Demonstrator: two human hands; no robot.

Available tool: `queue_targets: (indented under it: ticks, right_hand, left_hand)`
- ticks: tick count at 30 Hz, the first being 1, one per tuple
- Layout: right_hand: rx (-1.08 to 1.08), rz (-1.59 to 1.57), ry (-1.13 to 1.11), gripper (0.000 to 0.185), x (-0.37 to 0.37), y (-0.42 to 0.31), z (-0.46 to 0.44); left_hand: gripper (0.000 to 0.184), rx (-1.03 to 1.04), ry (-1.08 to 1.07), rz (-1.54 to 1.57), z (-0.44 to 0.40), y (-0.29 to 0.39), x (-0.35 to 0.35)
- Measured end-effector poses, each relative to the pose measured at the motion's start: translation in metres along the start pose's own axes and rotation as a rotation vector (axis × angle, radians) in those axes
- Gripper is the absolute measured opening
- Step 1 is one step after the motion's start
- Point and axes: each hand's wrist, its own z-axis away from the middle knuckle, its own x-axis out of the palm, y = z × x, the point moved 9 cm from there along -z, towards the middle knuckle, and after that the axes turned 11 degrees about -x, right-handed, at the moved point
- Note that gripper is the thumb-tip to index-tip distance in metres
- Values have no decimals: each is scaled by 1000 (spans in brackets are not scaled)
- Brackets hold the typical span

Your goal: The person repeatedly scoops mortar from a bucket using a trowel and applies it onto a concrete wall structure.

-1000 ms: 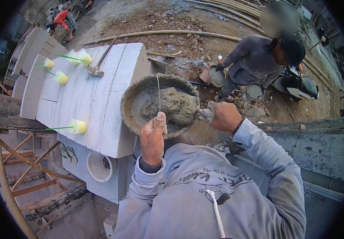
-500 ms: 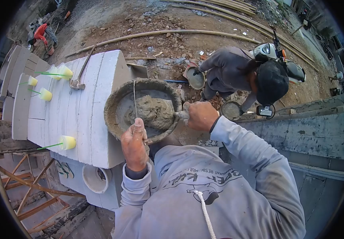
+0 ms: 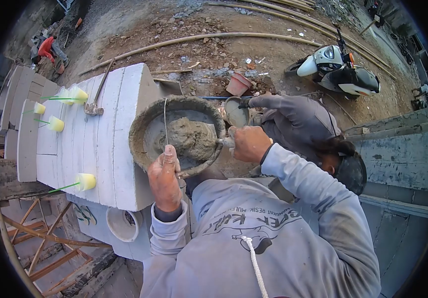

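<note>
A round, mortar-caked bucket (image 3: pixel 139 126) stands in front of me with a heap of wet grey mortar (image 3: pixel 189 138) in it. Its thin wire handle (image 3: pixel 165 116) runs up from the far rim to my left hand (image 3: pixel 165 179), whose fingers are closed on it. At the right rim my right hand (image 3: pixel 250 144) is wrapped round the handle of a trowel (image 3: pixel 227 142). The trowel's blade cannot be made out against the mortar and rim.
Left of the bucket are stacked white blocks (image 3: pixel 87 144) bearing a hammer (image 3: pixel 95 107) and several drink cups (image 3: pixel 86 182). A co-worker (image 3: pixel 300 121) bends at the right, one hand at another bucket (image 3: pixel 237 113). Beyond are a motorbike (image 3: pixel 338 69) and bamboo poles (image 3: pixel 209 36).
The co-worker has bent lower and shifted down in view, uncovering the motorbike and a reddish bucket. My hands, the bucket and the trowel stay almost in place.
</note>
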Motion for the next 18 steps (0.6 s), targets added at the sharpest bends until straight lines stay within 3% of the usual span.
queue_targets:
  ticks: [18]
  right_hand:
    - [20,38,-35,25,-4,7,1]
  left_hand:
    - [47,-29,-4,16,-2,3,8]
